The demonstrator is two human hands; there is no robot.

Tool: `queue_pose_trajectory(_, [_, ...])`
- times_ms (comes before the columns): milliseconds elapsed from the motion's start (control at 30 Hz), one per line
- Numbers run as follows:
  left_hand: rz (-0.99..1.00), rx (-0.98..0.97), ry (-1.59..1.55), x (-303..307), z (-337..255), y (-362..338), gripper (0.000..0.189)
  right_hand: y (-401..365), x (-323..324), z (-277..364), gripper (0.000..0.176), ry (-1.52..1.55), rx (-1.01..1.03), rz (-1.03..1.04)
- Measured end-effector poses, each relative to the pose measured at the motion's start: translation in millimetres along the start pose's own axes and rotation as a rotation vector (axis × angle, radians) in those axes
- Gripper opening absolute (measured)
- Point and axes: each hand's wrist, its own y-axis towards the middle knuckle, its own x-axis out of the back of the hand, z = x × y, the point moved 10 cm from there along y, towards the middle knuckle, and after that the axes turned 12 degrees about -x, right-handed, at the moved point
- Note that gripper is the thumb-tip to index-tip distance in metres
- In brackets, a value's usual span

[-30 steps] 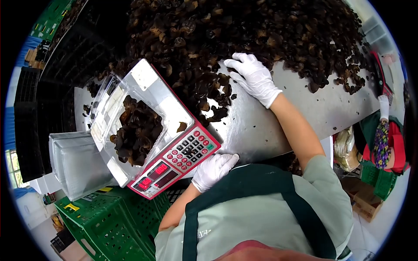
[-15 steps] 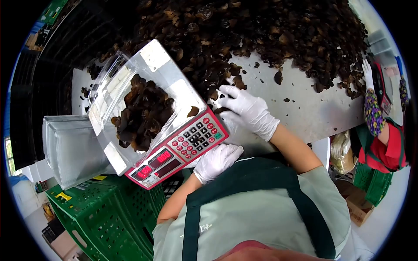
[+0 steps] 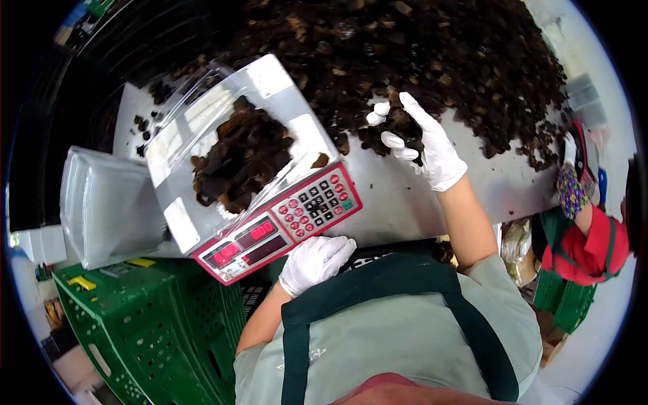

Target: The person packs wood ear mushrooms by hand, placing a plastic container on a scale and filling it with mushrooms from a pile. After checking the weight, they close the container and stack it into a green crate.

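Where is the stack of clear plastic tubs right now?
In the head view, the stack of clear plastic tubs is on the person's left, just left of the red-edged scale, with the green crate on its near side.

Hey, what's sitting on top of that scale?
A clear plastic container holding a heap of dark pieces, plus one stray piece near the keypad. What lies directly beneath the heap is covered, so I can't tell.
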Motion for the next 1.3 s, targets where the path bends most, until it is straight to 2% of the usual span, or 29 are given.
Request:
queue_pose_trajectory(67, [-0.021, 0.06, 0.051, 15, 2, -13, 0.04, 8, -22, 15, 0.039, -0.175, 0.116, -0.049])
queue_pose_trajectory(133, [-0.072, 0.046, 0.134, 34, -4, -25, 0.039, 11, -73, 36, 0.039, -0.267, 0.241, 0.043])
queue_pose_trajectory(200, [-0.095, 0.09, 0.174, 49, -4, -31, 0.036, 11, -127, 50, 0.035, -0.559, 0.328, 0.145])
queue_pose_trajectory(267, [-0.24, 0.112, 0.278, 72, -10, -36, 0.036, 2, -189, 50, 0.029, -0.81, 0.47, 0.125])
queue_pose_trajectory(300, [-0.286, 0.123, 0.295, 79, -11, -37, 0.039, -6, -223, 49, 0.027, -0.951, 0.924, 0.252])
queue_pose_trajectory(400, [-0.28, 0.176, 0.351, 92, -12, -37, 0.038, 1, -271, -2, 0.039, -1.587, 1.223, 0.314])
queue_pose_trajectory(467, [-0.256, 0.206, 0.361, 96, -13, -42, 0.039, 28, -259, -29, 0.047, -1.787, 1.262, 0.188])
queue_pose_trajectory(533, [-0.292, 0.215, 0.376, 110, -16, -43, 0.037, 27, -261, -19, 0.059, -1.721, 1.137, 0.256])
queue_pose_trajectory(600, [-0.408, 0.275, 0.318, 130, -12, -54, 0.029, 19, -259, 3, 0.062, -1.556, 1.017, 0.304])
queue_pose_trajectory(633, [-0.518, 0.296, 0.332, 144, -10, -64, 0.025, 14, -257, 14, 0.067, -1.538, 1.081, 0.263])
queue_pose_trajectory(667, [-0.627, 0.316, 0.348, 158, -8, -74, 0.021, 8, -254, 24, 0.059, -1.546, 1.15, 0.235])
queue_pose_trajectory(733, [-0.755, 0.453, 0.311, 185, 3, -96, 0.013, 13, -240, 46, 0.059, -1.425, 0.955, 0.294])
queue_pose_trajectory(800, [-0.854, 0.389, 0.316, 207, 7, -114, 0.014, 12, -208, 59, 0.044, -1.343, 0.811, 0.146])
queue_pose_trajectory(833, [-0.918, 0.394, 0.312, 217, 8, -120, 0.015, 12, -188, 69, 0.031, -1.138, 0.774, 0.093])
queue_pose_trajectory(867, [-0.98, 0.402, 0.308, 227, 9, -124, 0.016, 12, -166, 73, 0.029, -1.076, 0.695, 0.035])
queue_pose_trajectory(933, [-0.999, 0.413, 0.389, 241, 8, -124, 0.018, 4, -131, 80, 0.028, -1.178, 0.731, -0.108])
queue_pose_trajectory(1000, [-1.068, 0.376, 0.358, 249, 10, -122, 0.015, 1, -94, 77, 0.028, -1.124, 0.594, -0.216])
queue_pose_trajectory(1067, [-1.047, 0.352, 0.353, 256, 15, -112, 0.016, 0, -56, 73, 0.029, -1.128, 0.539, -0.334])
queue_pose_trajectory(1167, [-0.997, 0.329, 0.407, 266, 22, -81, 0.021, 0, -16, 65, 0.029, -1.2, 0.582, -0.358])
queue_pose_trajectory(1267, [-0.817, 0.256, 0.498, 263, 26, -29, 0.023, -3, -5, 56, 0.029, -1.192, 0.588, -0.344])
queue_pose_trajectory(1300, [-0.702, 0.144, 0.442, 255, 30, -9, 0.025, -5, -8, 53, 0.029, -1.183, 0.596, -0.333])
